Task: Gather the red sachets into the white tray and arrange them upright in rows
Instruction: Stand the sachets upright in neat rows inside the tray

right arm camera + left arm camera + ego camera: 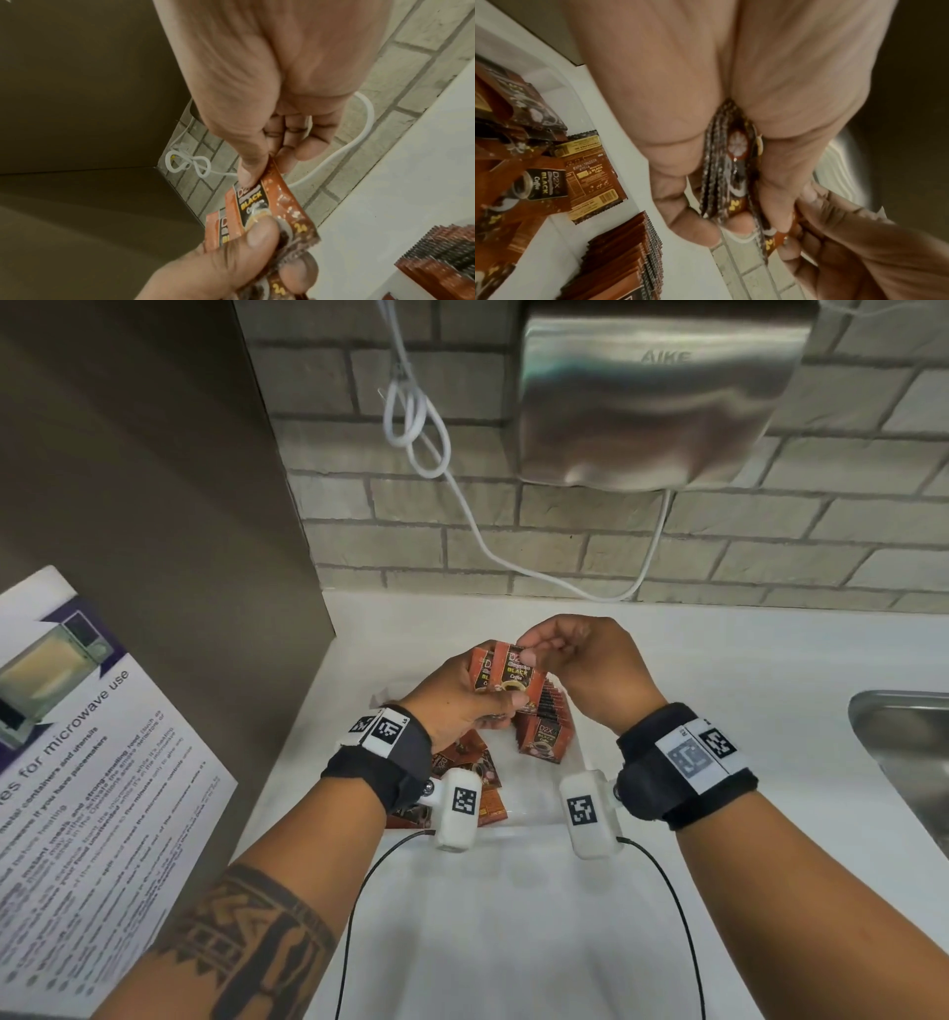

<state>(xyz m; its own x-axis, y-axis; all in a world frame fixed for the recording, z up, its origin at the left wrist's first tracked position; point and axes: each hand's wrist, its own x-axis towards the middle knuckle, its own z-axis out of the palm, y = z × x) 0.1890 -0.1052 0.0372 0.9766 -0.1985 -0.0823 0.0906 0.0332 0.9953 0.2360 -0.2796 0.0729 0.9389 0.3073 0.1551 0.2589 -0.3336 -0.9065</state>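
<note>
My left hand (464, 706) grips a small stack of red sachets (506, 672) above the white tray (531, 806). In the left wrist view the stack (721, 178) stands edge-on between thumb and fingers. My right hand (575, 654) pinches the top corner of the front sachet (264, 203) between thumb and forefinger. A row of upright sachets (547, 716) stands in the tray's right part, also seen in the left wrist view as the row (626, 261). Loose sachets (523, 172) lie flat in a heap at the tray's left, partly hidden under my left wrist.
The tray sits on a white counter (719, 660) against a brick wall. A brown cabinet side (154, 505) stands at the left with a microwave notice (77, 762). A steel sink (909, 747) lies at the right. A hand dryer (657, 392) and a white cable (462, 495) hang above.
</note>
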